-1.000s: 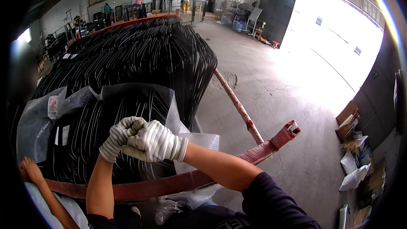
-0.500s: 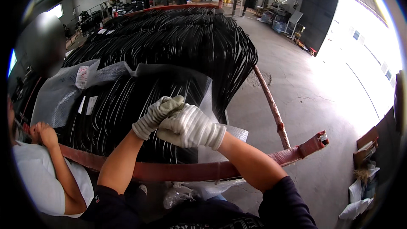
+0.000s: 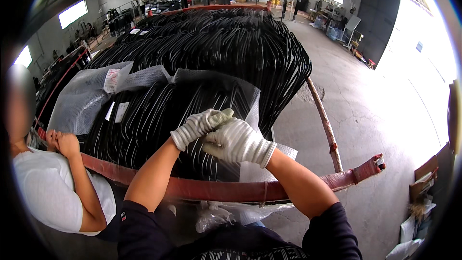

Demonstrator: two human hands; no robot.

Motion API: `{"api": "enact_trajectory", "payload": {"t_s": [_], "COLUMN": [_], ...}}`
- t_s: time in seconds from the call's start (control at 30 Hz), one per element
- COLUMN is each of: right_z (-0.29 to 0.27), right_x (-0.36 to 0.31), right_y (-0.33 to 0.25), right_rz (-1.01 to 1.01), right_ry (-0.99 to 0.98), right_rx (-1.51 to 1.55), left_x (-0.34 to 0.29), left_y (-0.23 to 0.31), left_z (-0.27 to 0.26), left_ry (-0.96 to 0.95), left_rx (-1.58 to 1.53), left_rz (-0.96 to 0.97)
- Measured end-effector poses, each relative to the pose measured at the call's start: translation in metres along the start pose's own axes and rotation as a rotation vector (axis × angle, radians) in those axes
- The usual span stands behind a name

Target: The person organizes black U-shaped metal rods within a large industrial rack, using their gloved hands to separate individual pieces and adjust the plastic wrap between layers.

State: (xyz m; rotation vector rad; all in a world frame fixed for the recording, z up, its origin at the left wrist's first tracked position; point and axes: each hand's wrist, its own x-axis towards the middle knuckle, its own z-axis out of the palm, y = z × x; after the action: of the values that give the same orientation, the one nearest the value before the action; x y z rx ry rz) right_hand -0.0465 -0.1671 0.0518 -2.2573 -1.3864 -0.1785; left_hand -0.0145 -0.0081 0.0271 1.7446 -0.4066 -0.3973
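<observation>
My left hand (image 3: 201, 126) and my right hand (image 3: 239, 142) meet over the near stack, both in whitish striped knit gloves. Their fingers are curled in against each other, and whatever may be between them is hidden. Below and beyond lies a wide heap of black, thin, bent rods or tubes (image 3: 139, 120), glossy and packed side by side. Clear bubble wrap (image 3: 77, 103) is draped across its left side, and another strip runs down the right edge near my right wrist. A white paper label (image 3: 121, 112) rests on the rods left of my hands.
A red wrapped rail (image 3: 216, 190) crosses in front of me, and a rusty pole (image 3: 323, 125) extends along the right side. A person in a white shirt (image 3: 53, 192) stands close at left, hands together. Cartons and bags (image 3: 421, 197) lie at the right; other people work far back.
The whole view has swung left, so the scene sits farther right in the picture. My hands stay together over the rods, with the right fingers slightly shifted.
</observation>
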Motion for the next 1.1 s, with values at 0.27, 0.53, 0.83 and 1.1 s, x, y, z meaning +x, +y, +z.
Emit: {"api": "enact_trajectory", "payload": {"t_s": [0.27, 0.53, 0.83, 1.1], "right_z": [0.023, 0.015, 0.027, 0.046], "right_x": [-0.007, -0.011, -0.008, -0.013], "right_y": [0.041, 0.043, 0.051, 0.062], "right_rz": [0.451, 0.519, 0.501, 0.537], "right_ry": [-0.906, -0.678, -0.818, -0.76], "right_rx": [-0.238, -0.291, -0.215, -0.098], "left_x": [0.008, 0.003, 0.01, 0.007], "left_y": [0.001, -0.001, -0.032, -0.024], "left_z": [0.01, 0.008, -0.004, 0.005], "left_ry": [-0.235, -0.502, -0.51, -0.508], "left_rx": [1.023, 1.125, 1.106, 1.107], "left_rz": [-0.326, -0.325, -0.297, -0.105]}}
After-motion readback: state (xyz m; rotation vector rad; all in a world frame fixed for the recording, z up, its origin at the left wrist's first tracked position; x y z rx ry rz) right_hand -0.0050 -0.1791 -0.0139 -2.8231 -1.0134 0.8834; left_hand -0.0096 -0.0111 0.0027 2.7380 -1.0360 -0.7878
